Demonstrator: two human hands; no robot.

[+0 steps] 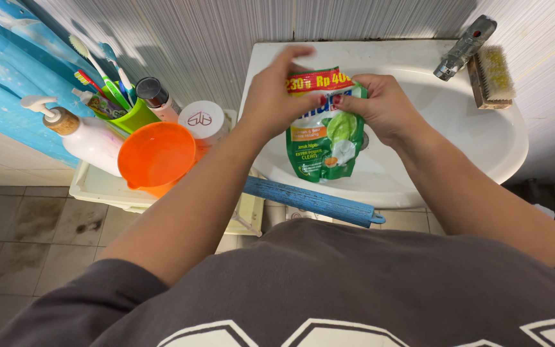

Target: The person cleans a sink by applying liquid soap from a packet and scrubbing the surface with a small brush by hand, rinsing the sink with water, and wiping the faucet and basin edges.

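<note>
Both my hands hold a green refill pouch with a red and yellow top band over the white washbasin. My left hand pinches the pouch's upper left corner between thumb and fingers. My right hand grips the upper right edge. The pouch hangs upright above the basin bowl.
A metal tap and a scrub brush sit on the basin's rim at the right. Left of the basin, a white tray carries an orange bowl, a pump bottle, a green cup of toothbrushes and a white jar. A blue bar lies in front.
</note>
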